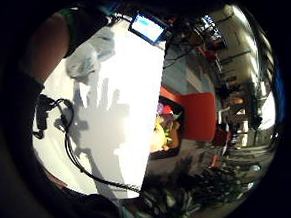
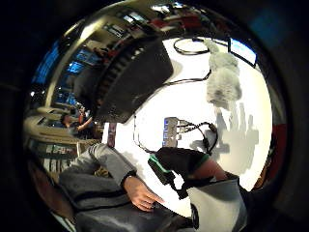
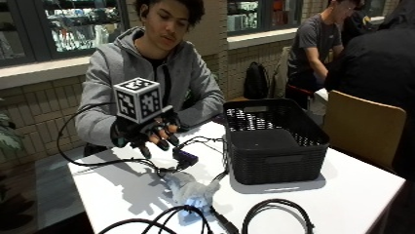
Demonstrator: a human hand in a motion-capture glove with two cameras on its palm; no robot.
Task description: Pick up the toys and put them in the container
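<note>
We see the gloved right hand (image 3: 152, 134) hovering empty, fingers relaxed, above the bench (image 3: 123, 187), where a soft grey plush toy (image 3: 188, 191) lies left of the black container (image 3: 275, 139); likely light and squashy, best gripped mid-body.

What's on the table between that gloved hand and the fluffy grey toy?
In the outside view, a black cable crosses the white table between the gloved right hand, raised above it, and the grey toy.
</note>
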